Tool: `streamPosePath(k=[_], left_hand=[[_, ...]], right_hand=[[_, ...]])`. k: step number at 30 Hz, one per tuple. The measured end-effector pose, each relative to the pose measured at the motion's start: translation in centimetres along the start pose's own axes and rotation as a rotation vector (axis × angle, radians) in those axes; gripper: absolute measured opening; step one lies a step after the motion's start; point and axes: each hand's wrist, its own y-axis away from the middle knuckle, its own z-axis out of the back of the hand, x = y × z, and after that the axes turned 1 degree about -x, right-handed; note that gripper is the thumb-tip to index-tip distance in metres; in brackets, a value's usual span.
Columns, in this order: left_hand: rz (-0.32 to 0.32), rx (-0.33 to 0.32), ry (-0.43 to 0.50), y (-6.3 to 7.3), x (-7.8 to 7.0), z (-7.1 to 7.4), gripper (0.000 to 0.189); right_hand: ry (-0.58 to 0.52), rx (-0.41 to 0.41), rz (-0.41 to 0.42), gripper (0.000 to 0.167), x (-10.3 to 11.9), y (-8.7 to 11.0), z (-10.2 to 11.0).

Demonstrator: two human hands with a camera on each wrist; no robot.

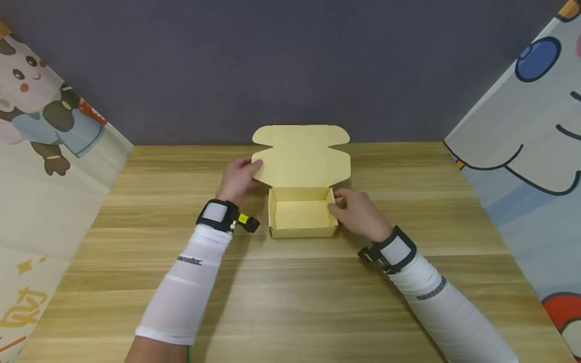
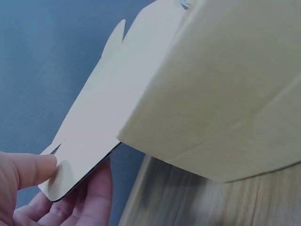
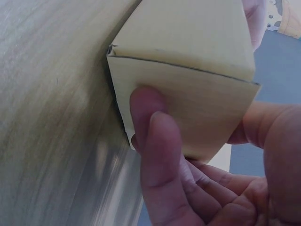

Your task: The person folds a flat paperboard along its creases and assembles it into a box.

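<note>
Two hands (image 1: 238, 179) (image 1: 356, 212) on unmarked yellow box (image 1: 301, 214)

Wooden table (image 1: 290, 302), light oak-look laminate, grain running left-right. Back edge meets a dark grey wall. One item directly on it: a yellow cardboard mailer box (image 1: 301, 222), sitting at centre toward the back, base flat on the surface, lid flap (image 1: 301, 154) open and standing up at the rear with rounded ear tabs on both sides. Box interior shows only bare card. Two cartoon-printed panels flank the table: left panel (image 1: 41, 166) and right panel (image 1: 522, 166), each leaning outward; bottom edges appear to meet the tabletop along its sides, contact not clearly visible. Both forearms cast shadows on the near half of the surface.
</note>
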Motion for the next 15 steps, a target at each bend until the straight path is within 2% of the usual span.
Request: streamPosePath(k=[5,10,12,15], left_hand=[[-0.002,-0.019,0.029,-0.2,0.1,-0.1,0.036],[0.000,-0.013,0.041,-0.3,0.2,-0.2,0.035],[0.004,-0.009,0.041,-0.3,0.2,-0.1,0.036],[0.012,-0.008,0.044,-0.3,0.2,-0.1,0.036]], right_hand=[[-0.005,0.008,-0.007,0.049,-0.5,-0.1,0.2],[-0.010,-0.051,-0.037,0.073,-1.6,-0.9,1.5],[-0.054,-0.099,-0.051,0.080,-2.0,-1.5,2.2],[-0.186,-0.176,-0.035,0.079,-2.4,-2.7,3.1]])
